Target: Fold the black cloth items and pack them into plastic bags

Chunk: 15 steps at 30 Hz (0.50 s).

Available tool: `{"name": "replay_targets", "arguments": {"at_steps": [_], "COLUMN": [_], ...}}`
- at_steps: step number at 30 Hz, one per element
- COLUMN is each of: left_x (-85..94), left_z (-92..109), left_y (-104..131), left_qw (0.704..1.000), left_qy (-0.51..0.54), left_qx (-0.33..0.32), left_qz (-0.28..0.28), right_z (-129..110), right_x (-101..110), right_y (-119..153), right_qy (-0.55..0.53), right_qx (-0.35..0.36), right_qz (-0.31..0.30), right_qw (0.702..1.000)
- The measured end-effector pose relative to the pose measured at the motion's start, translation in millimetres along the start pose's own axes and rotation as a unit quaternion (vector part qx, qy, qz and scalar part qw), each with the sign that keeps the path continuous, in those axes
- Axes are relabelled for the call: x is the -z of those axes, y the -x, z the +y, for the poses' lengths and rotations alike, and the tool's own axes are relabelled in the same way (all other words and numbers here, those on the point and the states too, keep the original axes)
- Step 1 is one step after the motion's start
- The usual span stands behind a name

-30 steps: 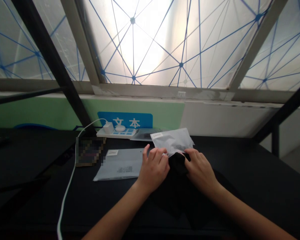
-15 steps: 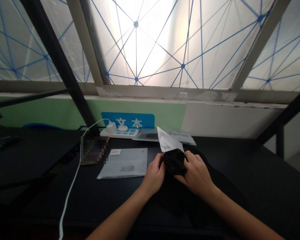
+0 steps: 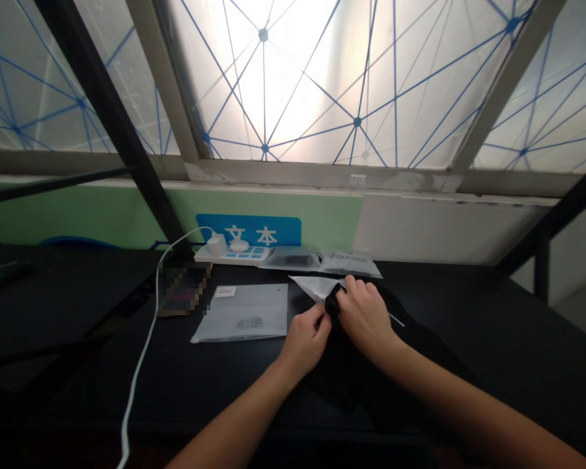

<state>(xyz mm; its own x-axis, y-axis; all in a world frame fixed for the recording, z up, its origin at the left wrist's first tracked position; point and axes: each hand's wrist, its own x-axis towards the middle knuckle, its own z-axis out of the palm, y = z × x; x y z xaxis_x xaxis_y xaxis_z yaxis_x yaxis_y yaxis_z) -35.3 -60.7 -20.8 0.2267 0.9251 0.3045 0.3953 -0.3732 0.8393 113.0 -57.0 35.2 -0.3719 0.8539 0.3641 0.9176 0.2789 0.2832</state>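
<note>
A crumpled white plastic bag (image 3: 316, 286) stands out beyond my two hands, tapering to a point at my left fingers. My left hand (image 3: 306, 335) is closed, with thumb and fingers pinched at that lower tip, right beside a bunched black cloth (image 3: 331, 302). Curled over the cloth from the right, my right hand (image 3: 368, 311) grips it, its fingertips near the bag's right edge. More of the black fabric spreads under and right of my hands, with a small white print (image 3: 396, 319). Its outline blends into the dark table.
A flat frosted zip pouch (image 3: 247, 316) lies left of my hands. Two more packets (image 3: 290, 258) lie at the back by a white power strip (image 3: 247, 255). A white cable (image 3: 141, 365) runs down the left, past a blurred-out item (image 3: 183, 290). Dark metal bars (image 3: 107, 111) slant at both sides.
The white bag has tipped over to the left and lower. My right hand has moved left and up over the cloth, and the round bunch of black cloth is now mostly covered.
</note>
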Motion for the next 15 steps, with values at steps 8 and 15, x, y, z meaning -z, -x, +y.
{"name": "replay_targets", "arguments": {"at_steps": [8, 15], "left_x": [9.9, 21.6], "left_z": [-10.5, -17.7], "left_y": [-1.2, 4.2], "left_qw": [0.987, 0.916], "left_qy": [-0.142, -0.338], "left_qx": [0.037, -0.018], "left_qz": [0.066, 0.216], "right_z": [-13.9, 38.2], "right_x": [0.2, -4.9], "right_y": [-21.3, 1.7], "right_qy": [-0.035, -0.341], "right_qx": [0.020, 0.155], "right_qz": [-0.075, -0.025], "right_qw": [0.996, 0.927]}}
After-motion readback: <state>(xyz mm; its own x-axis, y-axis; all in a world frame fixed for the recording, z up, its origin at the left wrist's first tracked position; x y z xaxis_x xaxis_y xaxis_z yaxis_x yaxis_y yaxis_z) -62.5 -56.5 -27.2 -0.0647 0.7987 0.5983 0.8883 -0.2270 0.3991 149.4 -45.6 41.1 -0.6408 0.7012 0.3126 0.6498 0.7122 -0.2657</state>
